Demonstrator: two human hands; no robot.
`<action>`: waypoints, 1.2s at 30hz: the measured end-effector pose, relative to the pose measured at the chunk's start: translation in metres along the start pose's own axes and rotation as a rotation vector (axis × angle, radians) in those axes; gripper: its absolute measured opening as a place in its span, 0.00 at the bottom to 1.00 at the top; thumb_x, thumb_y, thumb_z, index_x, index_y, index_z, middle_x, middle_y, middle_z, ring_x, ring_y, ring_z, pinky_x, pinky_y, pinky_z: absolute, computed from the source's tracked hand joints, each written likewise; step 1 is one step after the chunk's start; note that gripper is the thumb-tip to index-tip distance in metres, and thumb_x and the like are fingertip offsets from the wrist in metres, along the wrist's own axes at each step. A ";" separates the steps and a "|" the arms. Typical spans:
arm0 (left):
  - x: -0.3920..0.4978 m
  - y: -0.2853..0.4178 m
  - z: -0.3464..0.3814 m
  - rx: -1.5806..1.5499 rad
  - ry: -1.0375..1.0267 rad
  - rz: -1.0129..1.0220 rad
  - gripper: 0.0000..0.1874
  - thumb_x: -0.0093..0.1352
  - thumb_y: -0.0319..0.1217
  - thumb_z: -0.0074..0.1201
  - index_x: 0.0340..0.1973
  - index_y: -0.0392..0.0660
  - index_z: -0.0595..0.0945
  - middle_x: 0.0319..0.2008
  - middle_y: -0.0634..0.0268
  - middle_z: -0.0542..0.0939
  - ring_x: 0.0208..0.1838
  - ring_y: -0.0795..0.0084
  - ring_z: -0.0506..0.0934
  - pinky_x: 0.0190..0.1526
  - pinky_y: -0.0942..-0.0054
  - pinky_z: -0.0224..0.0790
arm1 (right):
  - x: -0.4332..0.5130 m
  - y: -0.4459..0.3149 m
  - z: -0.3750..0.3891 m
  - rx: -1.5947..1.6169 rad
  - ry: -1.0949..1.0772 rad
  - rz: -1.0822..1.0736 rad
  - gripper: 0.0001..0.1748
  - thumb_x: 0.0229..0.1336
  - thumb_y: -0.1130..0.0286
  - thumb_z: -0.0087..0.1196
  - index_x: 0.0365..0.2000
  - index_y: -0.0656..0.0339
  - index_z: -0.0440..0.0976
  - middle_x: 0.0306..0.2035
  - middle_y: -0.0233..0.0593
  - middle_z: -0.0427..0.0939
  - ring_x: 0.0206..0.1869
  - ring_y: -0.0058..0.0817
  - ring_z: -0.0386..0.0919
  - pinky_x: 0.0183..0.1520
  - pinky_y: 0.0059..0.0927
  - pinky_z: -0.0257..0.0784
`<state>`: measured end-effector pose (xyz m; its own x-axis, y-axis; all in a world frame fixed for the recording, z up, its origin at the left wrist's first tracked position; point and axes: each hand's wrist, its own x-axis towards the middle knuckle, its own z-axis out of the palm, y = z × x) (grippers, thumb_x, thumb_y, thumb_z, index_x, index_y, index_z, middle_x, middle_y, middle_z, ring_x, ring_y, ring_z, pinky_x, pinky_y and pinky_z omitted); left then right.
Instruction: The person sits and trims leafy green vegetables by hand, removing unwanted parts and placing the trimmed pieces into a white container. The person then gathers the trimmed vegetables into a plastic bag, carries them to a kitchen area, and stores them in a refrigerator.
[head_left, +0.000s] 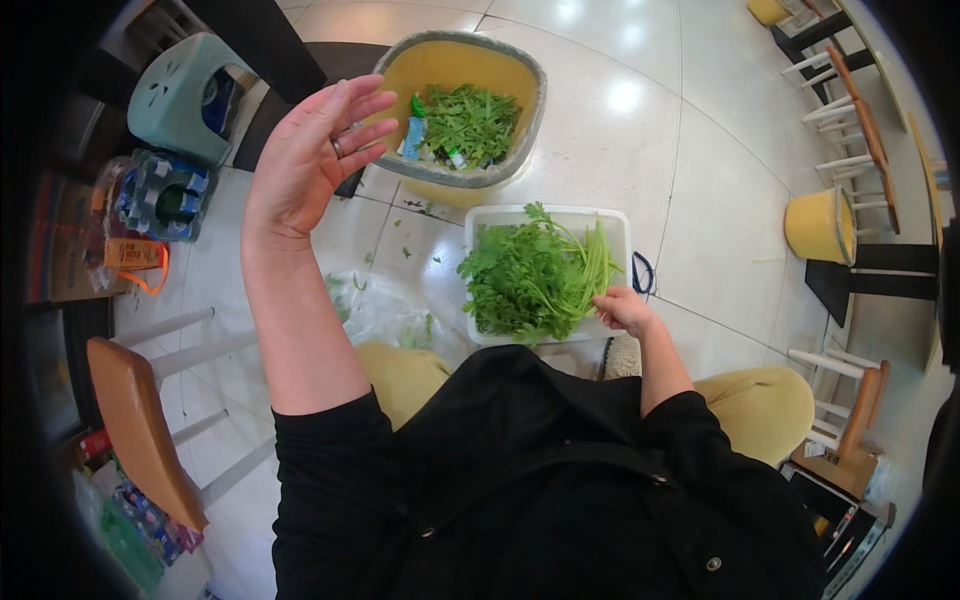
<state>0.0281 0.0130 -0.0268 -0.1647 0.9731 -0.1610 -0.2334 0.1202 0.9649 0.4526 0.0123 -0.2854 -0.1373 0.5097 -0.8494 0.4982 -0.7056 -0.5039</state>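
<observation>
My left hand (322, 146) is raised at the left rim of a yellow plastic bin (461, 180), palm turned toward the bin, with its fingers apart and nothing in them. Leafy green trimmings (472, 124) and some packaging lie inside the bin. Below it on the floor stands a white plastic tray (624, 232) heaped with leafy greens (517, 277), their pale stems toward the right. My right hand (622, 310) is at the tray's lower right corner, fingertips pinched at the stem ends; whether they grip a stem is hard to tell.
A clear plastic bag (390, 311) with leaf bits lies left of the tray. Dark-framed glasses or a similar looped item (643, 273) lie right of it. A brown-seated stool (142, 420), a pale green plastic stool (169, 97) and wrapped bottles (169, 195) are at left; another yellow bin (819, 225) stands at right.
</observation>
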 end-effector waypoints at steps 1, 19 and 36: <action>-0.005 0.002 -0.006 0.034 0.058 -0.015 0.22 0.70 0.41 0.41 0.54 0.39 0.69 0.49 0.57 0.75 0.47 0.68 0.76 0.49 0.71 0.68 | 0.008 0.006 0.011 -0.023 -0.049 -0.010 0.14 0.54 0.63 0.54 0.26 0.66 0.71 0.18 0.36 0.71 0.15 0.23 0.66 0.15 0.22 0.60; -0.362 -0.260 -0.192 0.592 1.130 -0.136 0.13 0.57 0.30 0.60 0.36 0.40 0.79 0.30 0.62 0.80 0.36 0.69 0.77 0.42 0.72 0.68 | -0.049 -0.054 0.318 -1.065 -0.603 -1.133 0.16 0.47 0.71 0.53 0.40 0.59 0.73 0.42 0.45 0.75 0.40 0.39 0.74 0.42 0.33 0.70; -0.338 -0.288 -0.212 0.697 0.992 0.146 0.05 0.61 0.27 0.47 0.31 0.47 0.78 0.32 0.67 0.78 0.41 0.71 0.75 0.50 0.70 0.61 | -0.021 0.022 0.376 -1.267 -0.616 -1.764 0.13 0.41 0.69 0.51 0.32 0.58 0.72 0.37 0.38 0.75 0.36 0.38 0.72 0.38 0.37 0.69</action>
<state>-0.0518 -0.3926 -0.2945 -0.8774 0.4509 0.1641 0.3625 0.3988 0.8424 0.1441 -0.1995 -0.3373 -0.9541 -0.2677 0.1343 -0.2994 0.8393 -0.4537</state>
